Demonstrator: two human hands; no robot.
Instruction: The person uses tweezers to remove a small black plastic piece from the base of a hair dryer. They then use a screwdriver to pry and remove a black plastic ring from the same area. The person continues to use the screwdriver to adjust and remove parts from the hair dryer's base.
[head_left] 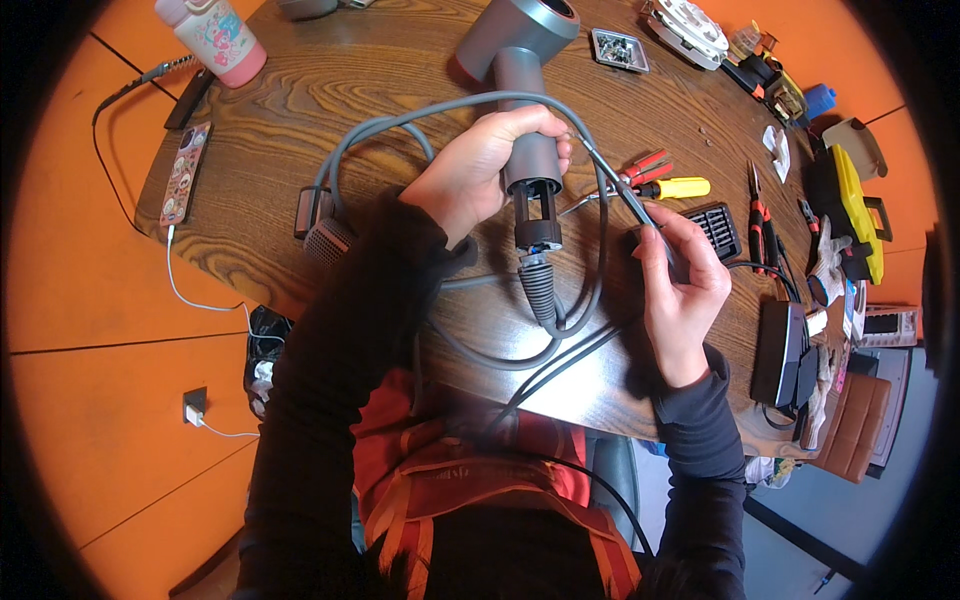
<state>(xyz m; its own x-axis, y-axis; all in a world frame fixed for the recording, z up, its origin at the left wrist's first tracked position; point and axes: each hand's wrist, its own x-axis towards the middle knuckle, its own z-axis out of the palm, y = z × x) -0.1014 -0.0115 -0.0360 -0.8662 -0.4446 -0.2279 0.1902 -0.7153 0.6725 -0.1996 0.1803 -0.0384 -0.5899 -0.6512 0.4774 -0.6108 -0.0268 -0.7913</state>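
A grey hair dryer [518,72] lies with its round head on the table's far side and its handle toward me. My left hand [485,165] is closed around the handle. From the handle's near end sticks a dark open inner frame [537,215], with a ribbed cord sleeve [538,288] below it. The grey power cord [470,98] loops over the handle and around the left hand. My right hand [688,285] pinches a slim dark precision screwdriver [632,203], its tip pointing up and left toward the handle, apart from the inner frame.
Right of the handle lie a red-handled tool [648,165], a yellow-handled screwdriver [683,188] and a black bit case [715,230]. Pliers [757,225] and a yellow toolbox [855,215] are farther right. A small parts tray [620,50] sits far; a bottle [220,40] stands far left.
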